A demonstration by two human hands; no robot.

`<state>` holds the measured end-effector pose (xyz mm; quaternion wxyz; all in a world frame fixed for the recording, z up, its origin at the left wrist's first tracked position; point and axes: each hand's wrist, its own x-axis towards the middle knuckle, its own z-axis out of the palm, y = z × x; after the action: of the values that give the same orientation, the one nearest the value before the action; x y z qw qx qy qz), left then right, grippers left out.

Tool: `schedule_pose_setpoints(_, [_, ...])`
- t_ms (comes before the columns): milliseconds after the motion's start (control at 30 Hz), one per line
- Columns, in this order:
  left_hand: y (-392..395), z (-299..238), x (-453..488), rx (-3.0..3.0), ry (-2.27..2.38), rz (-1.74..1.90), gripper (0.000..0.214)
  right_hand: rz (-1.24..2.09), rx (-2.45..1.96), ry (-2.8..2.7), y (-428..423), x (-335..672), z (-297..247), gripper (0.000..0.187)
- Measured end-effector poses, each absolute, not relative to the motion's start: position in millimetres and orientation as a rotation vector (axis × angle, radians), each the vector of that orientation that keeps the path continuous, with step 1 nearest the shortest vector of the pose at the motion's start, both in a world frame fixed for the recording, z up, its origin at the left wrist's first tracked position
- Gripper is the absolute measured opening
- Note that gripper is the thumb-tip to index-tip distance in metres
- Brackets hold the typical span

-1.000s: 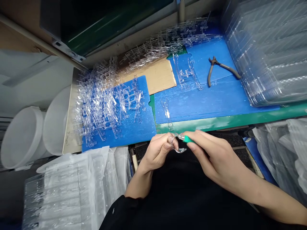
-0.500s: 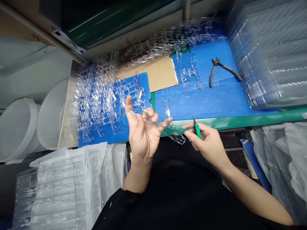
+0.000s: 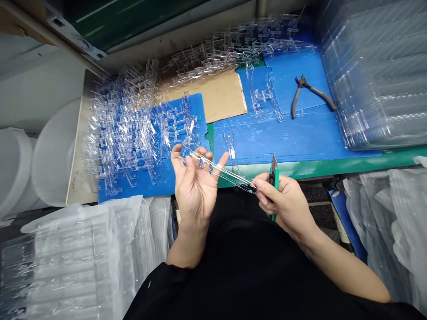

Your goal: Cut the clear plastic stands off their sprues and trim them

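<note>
Resting across the spread left hand (image 3: 195, 189), a clear plastic strip (image 3: 220, 171) meets the right hand (image 3: 283, 202), clenched around a green knife (image 3: 274, 178).

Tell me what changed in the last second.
The left hand opened palm-up, and the clear plastic piece now lies across its fingers. The right hand drew away, turned its green-handled knife blade-up and pinches the piece's end. Pliers and clear-part piles stayed put.

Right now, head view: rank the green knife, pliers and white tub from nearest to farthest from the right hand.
1. green knife: gripped in the right hand, blade up.
2. pliers: on the blue mat, behind the hand and slightly right.
3. white tub: far left, past the pile of clear parts.
</note>
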<state>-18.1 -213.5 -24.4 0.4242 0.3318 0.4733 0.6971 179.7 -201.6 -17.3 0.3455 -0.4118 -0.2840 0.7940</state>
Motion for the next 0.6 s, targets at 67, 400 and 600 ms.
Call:
schedule_pose_setpoints(67, [-214.9,-29.6,-19.1,1.178,1.435,1.811,0.036,1.95,-1.124,-0.836,-199.9,180.1,-17.3,0.035])
schedule_pose_setpoints(400, [-221.7,-32.9,-12.0,2.505,1.44,1.22,0.023,1.096,-1.089,-1.83,-204.0,185.4,6.4,0.013])
schedule_pose_setpoints(600, [-223.1,-37.0,-20.8,2.371,1.475,1.378,0.031,0.845,-1.126,-2.197,-207.2,202.8,16.7,0.015])
